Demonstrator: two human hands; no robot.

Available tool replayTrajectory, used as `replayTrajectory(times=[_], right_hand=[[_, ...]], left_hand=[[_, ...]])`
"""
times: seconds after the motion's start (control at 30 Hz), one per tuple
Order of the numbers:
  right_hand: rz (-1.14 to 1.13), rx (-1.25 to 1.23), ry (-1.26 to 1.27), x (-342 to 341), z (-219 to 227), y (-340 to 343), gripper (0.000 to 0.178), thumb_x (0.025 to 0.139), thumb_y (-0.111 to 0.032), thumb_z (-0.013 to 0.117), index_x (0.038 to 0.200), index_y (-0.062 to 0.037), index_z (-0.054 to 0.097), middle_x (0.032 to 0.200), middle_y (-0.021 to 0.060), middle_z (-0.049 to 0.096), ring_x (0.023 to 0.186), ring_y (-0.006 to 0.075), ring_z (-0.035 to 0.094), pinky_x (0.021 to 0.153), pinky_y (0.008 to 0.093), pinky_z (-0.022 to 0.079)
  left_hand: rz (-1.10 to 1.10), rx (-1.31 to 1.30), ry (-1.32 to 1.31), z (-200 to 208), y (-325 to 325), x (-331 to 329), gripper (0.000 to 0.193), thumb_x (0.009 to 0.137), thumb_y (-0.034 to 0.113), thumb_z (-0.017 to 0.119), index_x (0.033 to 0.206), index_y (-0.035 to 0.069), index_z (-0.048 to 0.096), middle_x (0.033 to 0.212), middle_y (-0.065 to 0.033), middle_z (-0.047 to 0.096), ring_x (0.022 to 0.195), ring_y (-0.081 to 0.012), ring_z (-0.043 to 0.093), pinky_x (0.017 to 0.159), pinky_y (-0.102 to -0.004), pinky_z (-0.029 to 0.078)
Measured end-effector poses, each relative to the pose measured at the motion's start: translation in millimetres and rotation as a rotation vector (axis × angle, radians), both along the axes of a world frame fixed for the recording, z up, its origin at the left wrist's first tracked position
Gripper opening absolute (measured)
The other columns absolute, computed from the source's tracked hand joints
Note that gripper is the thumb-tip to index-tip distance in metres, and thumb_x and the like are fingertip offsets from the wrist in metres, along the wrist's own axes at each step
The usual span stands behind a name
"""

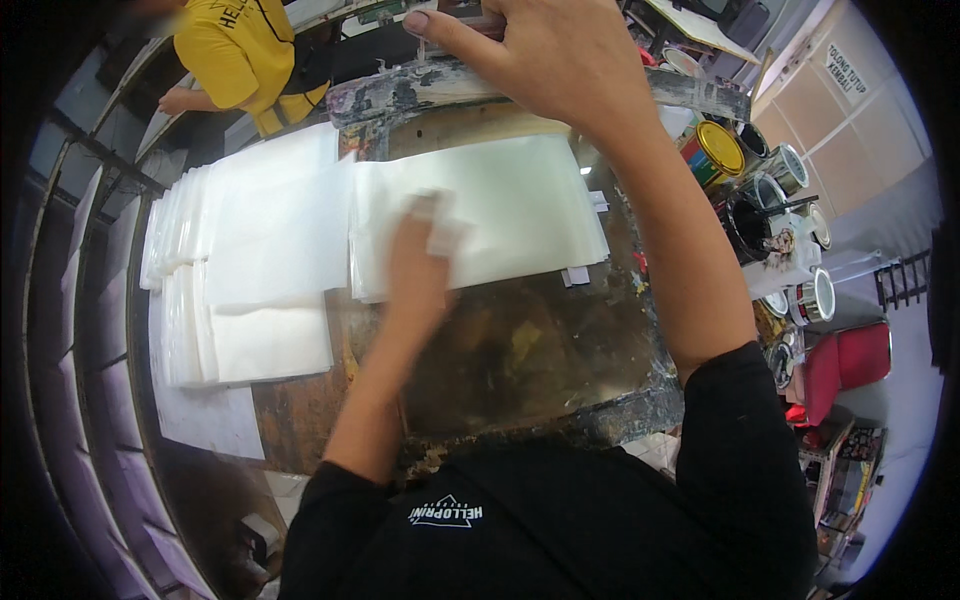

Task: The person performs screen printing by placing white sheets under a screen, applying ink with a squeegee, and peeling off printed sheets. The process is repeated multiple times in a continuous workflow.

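My left hand (415,260) is over the left part of a stack of pale, translucent sheets or bags (510,200). It is smeared by motion. A small white wad (450,238), perhaps cloth or tissue, shows at its fingers. Higher up, my right hand (565,55) reaches across a worn, paint-smeared bar (690,95). Its thumb stretches left, while the other fingers are cut off by the top edge, so its grip is hidden. More white stacks (270,220) overlap to the left, some lying across others. All rest on a dark, stained worktable (520,350).
Slatted metal racks (95,380) stand along the left. Paint cans (715,150) and tubs crowd the right side, with a red chair (850,365) beyond them. A person in a yellow shirt (235,50) is at the far left. Small white tabs (577,276) lie beside the stack.
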State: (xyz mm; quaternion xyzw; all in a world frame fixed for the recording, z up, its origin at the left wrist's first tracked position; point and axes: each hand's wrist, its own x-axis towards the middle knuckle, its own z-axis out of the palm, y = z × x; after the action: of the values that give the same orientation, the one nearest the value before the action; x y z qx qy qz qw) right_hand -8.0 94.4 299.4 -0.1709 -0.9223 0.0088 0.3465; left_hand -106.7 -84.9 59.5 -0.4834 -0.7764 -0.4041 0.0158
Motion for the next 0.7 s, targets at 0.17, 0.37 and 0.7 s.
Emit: replayTrajectory(times=[0.17,0.37,0.7], right_hand=[[0.025,0.015,0.008,-8.3,-1.4,1.5,0.080,0.098,-0.071,0.053,0.071,0.0016,0.073,0.071,0.0207,0.071,0.073,0.0375,0.069,0.080,0.0501,0.045],[0.038,-0.004,0.007,-8.3,-2.6,2.4,0.081,0.099,-0.071,0.052,0.071,0.0028,0.074,0.072,0.0222,0.071,0.073,0.0389,0.070,0.078,0.0505,0.046],[0.058,0.024,-0.021,-4.6,8.6,4.2,0.083,0.101,-0.068,0.047,0.069,0.0046,0.073,0.069,0.0229,0.069,0.073,0.0389,0.069,0.078,0.0515,0.046]], left_hand=[[-0.147,-0.171,0.039,-48.7,86.2,99.2,0.050,0.096,0.038,0.072,0.125,-0.003,0.066,0.128,-0.0190,0.062,0.120,-0.0385,0.060,0.109,-0.0526,0.046],[-0.030,-0.364,0.196,-38.5,124.2,120.4,0.037,0.082,0.027,0.079,0.099,-0.002,0.064,0.106,-0.0156,0.060,0.096,-0.0318,0.063,0.088,-0.0478,0.058],[-0.146,-0.352,0.062,-31.0,97.4,98.6,0.057,0.087,-0.001,0.063,0.141,0.001,0.044,0.119,-0.0255,0.060,0.105,-0.0437,0.065,0.089,-0.0502,0.059]])
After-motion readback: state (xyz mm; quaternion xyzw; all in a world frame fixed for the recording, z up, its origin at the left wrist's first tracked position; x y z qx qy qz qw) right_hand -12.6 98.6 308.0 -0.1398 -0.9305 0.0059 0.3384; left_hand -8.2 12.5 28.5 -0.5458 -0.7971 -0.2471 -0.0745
